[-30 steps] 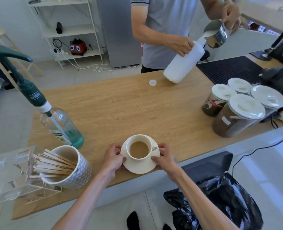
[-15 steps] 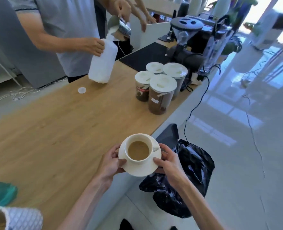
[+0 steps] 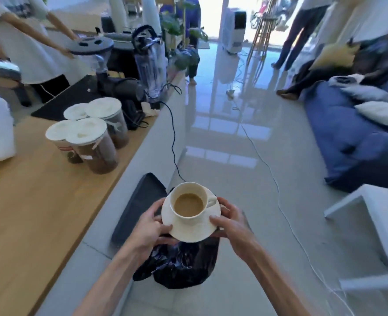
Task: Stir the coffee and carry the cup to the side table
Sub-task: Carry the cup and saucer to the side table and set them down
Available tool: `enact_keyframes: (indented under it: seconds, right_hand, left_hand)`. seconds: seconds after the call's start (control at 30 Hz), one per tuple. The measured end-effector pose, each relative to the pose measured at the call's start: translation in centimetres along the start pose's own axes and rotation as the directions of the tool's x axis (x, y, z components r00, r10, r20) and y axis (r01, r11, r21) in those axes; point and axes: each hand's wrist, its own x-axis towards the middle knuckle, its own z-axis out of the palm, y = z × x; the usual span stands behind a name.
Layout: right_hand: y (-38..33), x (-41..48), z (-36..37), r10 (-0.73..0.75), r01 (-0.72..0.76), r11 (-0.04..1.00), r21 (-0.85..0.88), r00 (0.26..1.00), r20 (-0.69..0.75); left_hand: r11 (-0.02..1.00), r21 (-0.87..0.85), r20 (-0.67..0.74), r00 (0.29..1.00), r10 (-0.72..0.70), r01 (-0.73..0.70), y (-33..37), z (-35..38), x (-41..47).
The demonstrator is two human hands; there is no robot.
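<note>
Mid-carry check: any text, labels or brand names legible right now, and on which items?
None can be read.
Front lidded jar: small white label, too blurred.
Jar behind it: red-banded label, lettering blurred.
White floor unit by the doorway: dark marks, unreadable.
Cup and saucer: plain, no print.

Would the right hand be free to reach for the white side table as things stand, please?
Probably not yet: the right hand and left hand both grip the saucer under the cup; the side table stands apart.
</note>
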Motion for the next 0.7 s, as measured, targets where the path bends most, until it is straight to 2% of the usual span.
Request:
enact_keyframes:
  seconds: [0.47, 0.7]
  right_hand:
    - [-2.4, -5.8, -25.3, -0.042, 0.055, 0.998, 0.043, 0.966, -0.255]
    - [-2.7, -8.0, -34.4, -0.022, 0.086, 0.989, 0.117, 0.885, -0.465]
  left_hand:
    - [0.997, 0.078, 0.299, 0.954, -0.033, 0.011, 1.9, 26.5, 3.5]
    - [0.98, 0.197, 0.447, 0.889, -0.096, 0.007, 3.1, 38.1, 6.6]
